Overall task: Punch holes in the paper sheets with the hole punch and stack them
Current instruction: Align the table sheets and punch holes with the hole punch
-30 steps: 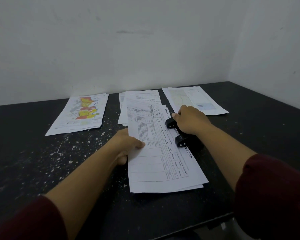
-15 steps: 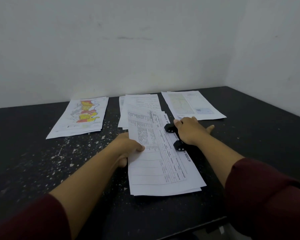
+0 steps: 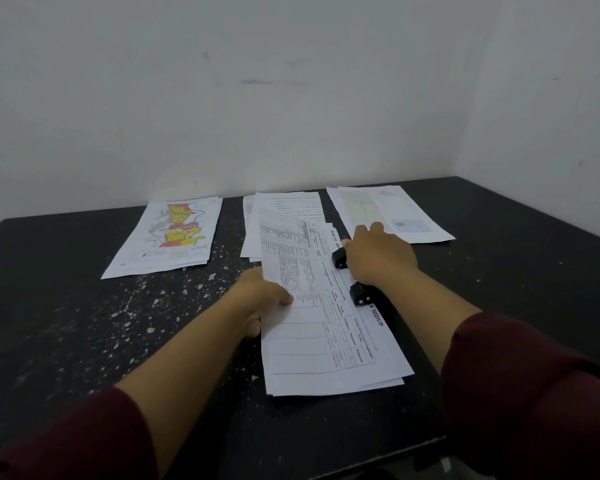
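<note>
Two hands at work on dark speckled bench [image 3: 84,341]. Hole punch [image 3: 350,275] mostly hidden under right hand [image 3: 378,261], which presses flat, fingers straight. Left hand [image 3: 260,299] pinches left edge of paper sheets [image 3: 326,341], whose right edge sits in punch. Heading partly readable: "BAB III", "HIDUP"; table text too small. Map stack [image 3: 174,233] far left.

A single head-worn wide-angle view looks forward and down from above the near edge of the black speckled desk [image 3: 84,323], close over both forearms, facing the room corner where two white plaster walls [image 3: 257,98] meet.
</note>
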